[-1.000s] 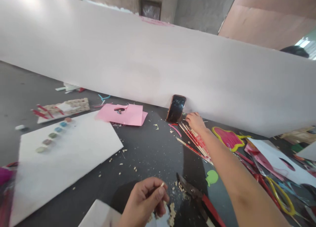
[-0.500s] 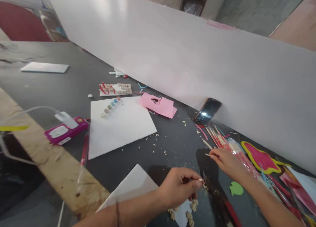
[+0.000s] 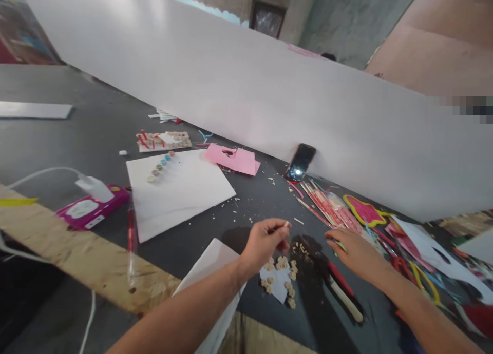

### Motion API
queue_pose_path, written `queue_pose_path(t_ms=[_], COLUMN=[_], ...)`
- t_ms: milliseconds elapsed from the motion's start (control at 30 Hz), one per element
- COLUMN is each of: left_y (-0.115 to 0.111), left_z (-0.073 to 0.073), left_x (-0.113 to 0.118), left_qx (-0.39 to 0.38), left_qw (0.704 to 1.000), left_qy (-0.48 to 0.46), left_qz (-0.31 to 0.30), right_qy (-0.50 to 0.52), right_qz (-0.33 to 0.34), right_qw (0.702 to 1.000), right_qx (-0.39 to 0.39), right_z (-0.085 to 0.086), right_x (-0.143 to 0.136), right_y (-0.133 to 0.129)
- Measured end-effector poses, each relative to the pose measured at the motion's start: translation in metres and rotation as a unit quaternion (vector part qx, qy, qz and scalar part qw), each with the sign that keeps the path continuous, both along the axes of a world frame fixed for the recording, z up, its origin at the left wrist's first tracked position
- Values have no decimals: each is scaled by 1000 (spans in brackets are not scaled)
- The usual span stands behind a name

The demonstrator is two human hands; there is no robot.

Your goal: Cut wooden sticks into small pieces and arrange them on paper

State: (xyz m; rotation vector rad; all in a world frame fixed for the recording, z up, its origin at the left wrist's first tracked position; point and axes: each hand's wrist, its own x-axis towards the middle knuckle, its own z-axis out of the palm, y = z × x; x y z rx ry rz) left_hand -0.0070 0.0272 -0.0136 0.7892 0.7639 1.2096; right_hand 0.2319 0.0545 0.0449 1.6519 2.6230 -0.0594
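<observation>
My left hand (image 3: 265,243) is closed in a pinch, with a small pale wooden bit (image 3: 286,224) between thumb and forefinger. Below it lies a light paper piece (image 3: 274,287) with clusters of small beige pieces (image 3: 289,292) along its edges. My right hand (image 3: 350,249) is low over the table, fingers apart and seemingly holding nothing. A green cutout (image 3: 339,246) shows partly beneath its fingers. Between the hands lies a plier-like tool (image 3: 344,297) with one red and one white handle; its dark jaws are in shadow. A short stick (image 3: 299,221) rests nearby.
A phone (image 3: 301,161) leans against the white panel (image 3: 231,72). Packaged sticks (image 3: 327,205) and a pink-yellow cutout (image 3: 364,210) lie right. White sheets (image 3: 181,205), paint pots (image 3: 159,167), pink paper (image 3: 234,159) and a purple power strip (image 3: 92,208) lie left.
The short stick has left my right hand and lies on the table. That hand is now by the green cutout. My left hand still pinches a small bit, and the view has shifted right.
</observation>
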Motion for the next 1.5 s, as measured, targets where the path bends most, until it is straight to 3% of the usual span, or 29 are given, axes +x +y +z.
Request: queue_pose_path(t_ms=[133, 300, 533, 733, 867, 1000, 1167, 1233, 1333, 1500], left_y=[-1, -3, -9, -12, -11, -13, -17, -17, -16, -14], left_z=[2, -3, -7, -13, -12, -8, -5, -6, -7, -5], left_x=[-5, -3, 0, 3, 3, 3, 4, 4, 4, 4], left_qx=[-1, 3, 17, 29, 35, 37, 36, 34, 31, 27], left_qw=[1000, 1000, 999, 995, 994, 994, 992, 992, 992, 992], left_qy=[-11, -6, 27, 48, 51, 51, 53, 55, 59, 60], left_qz=[16, 4, -41, -87, -92, -92, -106, -109, -108, -105], right_qy=[-11, -14, 36, 169, 287, 409, 638, 664, 676, 655], right_qz=[-25, -47, -114, -158, -192, -179, -165, -185, -178, -118], right_qw=[1000, 999, 990, 969, 938, 895, 739, 710, 701, 726], right_qx=[-12, 9, 78, 89, 39, -19, -139, -141, -141, -174], right_z=[-3, -24, -49, -44, -25, -7, 7, 5, -5, -32], right_x=[10, -1, -11, 7, 29, 41, 27, 18, 13, 27], right_y=[-47, -82, -92, -85, -89, -104, -112, -109, -101, -92])
